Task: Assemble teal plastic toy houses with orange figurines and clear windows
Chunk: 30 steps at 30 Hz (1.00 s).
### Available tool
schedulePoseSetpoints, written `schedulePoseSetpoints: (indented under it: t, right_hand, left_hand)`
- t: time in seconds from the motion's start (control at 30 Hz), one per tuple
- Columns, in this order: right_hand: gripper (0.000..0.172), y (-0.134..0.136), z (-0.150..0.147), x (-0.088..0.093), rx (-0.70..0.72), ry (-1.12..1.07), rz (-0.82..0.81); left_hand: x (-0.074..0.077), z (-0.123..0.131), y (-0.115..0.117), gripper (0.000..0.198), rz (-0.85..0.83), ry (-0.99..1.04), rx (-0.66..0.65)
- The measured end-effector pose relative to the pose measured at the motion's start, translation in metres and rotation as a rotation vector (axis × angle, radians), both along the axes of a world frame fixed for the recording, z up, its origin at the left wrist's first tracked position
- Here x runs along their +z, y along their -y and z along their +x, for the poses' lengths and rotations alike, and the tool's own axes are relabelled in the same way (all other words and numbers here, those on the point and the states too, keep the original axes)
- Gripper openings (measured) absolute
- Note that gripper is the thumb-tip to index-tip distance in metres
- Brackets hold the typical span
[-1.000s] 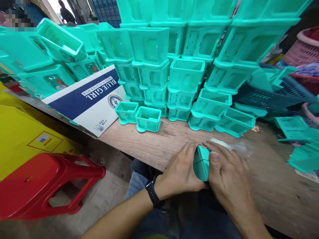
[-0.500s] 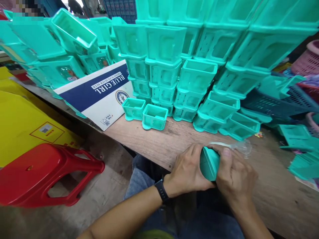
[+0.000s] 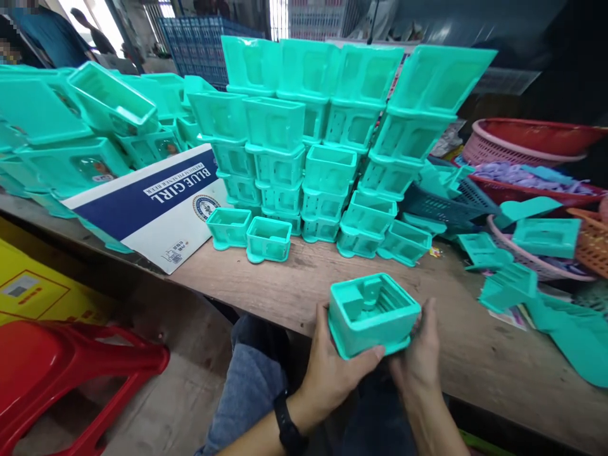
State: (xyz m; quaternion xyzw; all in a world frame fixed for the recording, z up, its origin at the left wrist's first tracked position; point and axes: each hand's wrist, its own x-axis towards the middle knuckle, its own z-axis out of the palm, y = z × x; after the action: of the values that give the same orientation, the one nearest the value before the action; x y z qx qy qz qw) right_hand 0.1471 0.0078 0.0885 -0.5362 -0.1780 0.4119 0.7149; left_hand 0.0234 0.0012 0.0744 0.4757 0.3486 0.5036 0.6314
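A small teal plastic box (image 3: 373, 332), open at the top with ridges and a post inside, is held just over the table's near edge. My left hand (image 3: 332, 377) grips it from the left, thumb along the front near the base. My right hand (image 3: 420, 358) is at the box's right end, fingers curled against it and slightly blurred; part of them is hidden behind the box. Beyond it, two similar small teal boxes (image 3: 269, 239) stand side by side on the wooden table (image 3: 304, 285).
Stacked teal boxes (image 3: 275, 126) rise behind, with larger ones (image 3: 61, 158) at left. A Blue Girl carton (image 3: 156, 202) leans at the table edge. Loose teal panels (image 3: 508, 285) and baskets (image 3: 532, 145) lie right. A red stool (image 3: 71, 380) stands lower left; a person (image 3: 50, 31) is behind.
The teal box has turned from tilted, enclosed between both palms, to nearly upright with its opening showing. My right hand has shifted to its right end. My view has tilted up and swung right.
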Motion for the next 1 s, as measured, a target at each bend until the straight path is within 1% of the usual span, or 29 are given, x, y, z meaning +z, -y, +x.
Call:
schedulePoseSetpoints:
  t: [0.07,0.1,0.17,0.23,0.3,0.37,0.4,0.43,0.47,0.53,0.57,0.6,0.63,0.7,0.77,0.87,1.0]
  right_hand:
    - [0.064,0.001,0.007,0.000,0.036,0.070,0.015]
    - [0.068,0.002,0.012,-0.001,0.053,0.122,0.008]
    - [0.074,0.004,0.023,-0.003,0.064,0.272,-0.009]
    - [0.075,0.008,0.032,-0.003,0.067,0.510,0.002]
    - [0.070,0.012,0.036,-0.001,0.094,0.768,0.064]
    - [0.062,0.014,0.034,0.005,0.138,0.930,0.129]
    - [0.059,0.014,0.031,0.009,0.142,0.935,0.153]
    - [0.058,0.014,0.026,0.012,0.135,0.878,0.163]
    - [0.058,0.013,0.021,0.015,0.121,0.769,0.159]
    - [0.066,0.012,0.012,0.020,0.131,0.473,0.125]
    - [0.071,0.011,0.008,0.021,0.160,0.347,0.101]
    - [0.075,0.011,0.004,0.021,0.197,0.266,0.077]
    - [0.078,0.011,0.002,0.021,0.231,0.240,0.054]
    - [0.078,0.011,0.000,0.020,0.259,0.310,0.025]
    - [0.076,0.010,-0.001,0.019,0.244,0.422,0.013]
    - [0.075,0.006,-0.003,0.021,0.198,0.560,0.007]
    - [0.073,-0.001,-0.006,0.025,0.218,0.634,0.006]
  left_hand:
    - [0.001,-0.007,-0.001,0.075,0.124,-0.181,0.010]
    - [0.004,-0.011,-0.004,0.082,0.171,-0.259,0.014]
    - [0.015,-0.021,-0.012,0.097,0.280,-0.394,0.012]
    - [0.030,-0.028,-0.021,0.106,0.454,-0.491,-0.015]
    - [0.043,-0.030,-0.029,0.101,0.637,-0.570,-0.116]
    - [0.050,-0.029,-0.033,0.090,0.712,-0.603,-0.205]
    - [0.050,-0.027,-0.034,0.085,0.711,-0.596,-0.222]
    - [0.049,-0.026,-0.033,0.080,0.696,-0.573,-0.217]
    - [0.047,-0.024,-0.032,0.075,0.672,-0.539,-0.204]
    - [0.043,-0.022,-0.030,0.070,0.626,-0.476,-0.181]
    - [0.042,-0.022,-0.029,0.070,0.606,-0.468,-0.177]
    - [0.043,-0.022,-0.029,0.068,0.592,-0.483,-0.184]
    - [0.044,-0.023,-0.030,0.066,0.582,-0.520,-0.203]
    - [0.048,-0.024,-0.033,0.063,0.576,-0.619,-0.260]
    - [0.052,-0.025,-0.037,0.061,0.586,-0.666,-0.293]
    - [0.049,-0.027,-0.039,0.069,0.610,-0.602,-0.264]
    - [0.039,-0.029,-0.039,0.071,0.615,-0.533,-0.180]
